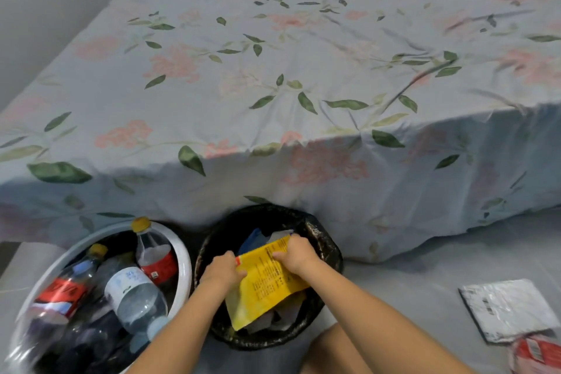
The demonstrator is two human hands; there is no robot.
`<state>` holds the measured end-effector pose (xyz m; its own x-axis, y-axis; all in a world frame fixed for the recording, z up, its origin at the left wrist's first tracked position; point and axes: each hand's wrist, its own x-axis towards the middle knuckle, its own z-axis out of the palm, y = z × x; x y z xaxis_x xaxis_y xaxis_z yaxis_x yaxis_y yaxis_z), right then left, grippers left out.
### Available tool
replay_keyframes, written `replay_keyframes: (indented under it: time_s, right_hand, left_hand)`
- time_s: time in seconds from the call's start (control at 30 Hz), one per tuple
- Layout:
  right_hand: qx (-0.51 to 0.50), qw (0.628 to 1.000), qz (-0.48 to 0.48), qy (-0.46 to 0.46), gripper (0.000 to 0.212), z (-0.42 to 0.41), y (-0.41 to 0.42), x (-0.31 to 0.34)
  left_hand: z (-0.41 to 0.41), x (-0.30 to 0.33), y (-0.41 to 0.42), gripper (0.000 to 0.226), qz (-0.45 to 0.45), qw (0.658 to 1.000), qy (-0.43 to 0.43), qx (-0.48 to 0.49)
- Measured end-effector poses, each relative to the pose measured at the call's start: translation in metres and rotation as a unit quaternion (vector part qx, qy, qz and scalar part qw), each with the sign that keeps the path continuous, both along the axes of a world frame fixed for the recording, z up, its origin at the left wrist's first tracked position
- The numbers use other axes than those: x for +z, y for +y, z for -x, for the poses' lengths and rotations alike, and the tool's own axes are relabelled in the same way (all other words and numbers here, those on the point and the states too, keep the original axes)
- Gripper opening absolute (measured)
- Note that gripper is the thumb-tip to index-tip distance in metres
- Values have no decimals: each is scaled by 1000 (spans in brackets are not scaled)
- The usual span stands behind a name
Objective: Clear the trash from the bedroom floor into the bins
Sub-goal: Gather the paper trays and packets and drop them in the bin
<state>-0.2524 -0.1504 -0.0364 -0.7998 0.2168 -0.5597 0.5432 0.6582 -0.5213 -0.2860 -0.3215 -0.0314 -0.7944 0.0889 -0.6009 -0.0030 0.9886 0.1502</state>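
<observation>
Beyond both hands, filling most of the view, stands the bed (273,70), spread with a pale blue sheet printed with pink flowers and green leaves; the sheet hangs down the near side to the floor (425,282).

Directly below the hands sits the black-lined bin (321,234), its bag folded over the rim, with crumpled paper and a blue scrap inside.

Just to the left of the left hand is the white bin (182,252), packed with plastic bottles: two cola bottles with yellow caps and red labels, and a clear water bottle with a white label lying across them.

Well off to the right of the right hand, a flat silvery packet (507,310) lies on the floor, and a red-and-white wrapper (537,355) just nearer than it, at the frame's corner.

Between the hands is the yellow packet (267,282), printed with small dark text, held tilted over the black-lined bin's opening.

The left hand (223,272) is closed on the packet's left edge; the right hand (296,253) pinches its upper edge, fingers curled over the top.
</observation>
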Motion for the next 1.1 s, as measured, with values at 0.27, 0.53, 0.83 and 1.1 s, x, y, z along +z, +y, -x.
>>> replay_keyframes:
  time_s: [0.27,0.53,0.83,1.1]
  right_hand:
    - [-13,995,12,-98,55,22,-9,-35]
    - [-2,998,-48,38,55,6,-16,-19]
    - [-41,952,76,293,23,-57,87,60]
    - [-180,966,-40,184,24,-165,252,8]
  left_hand:
    - [12,-45,19,51,104,994,-4,-36]
    - [8,-20,31,44,138,981,87,-104]
    - [-3,74,84,28,-64,968,235,-65]
    - [-71,75,243,25,-171,925,240,-239]
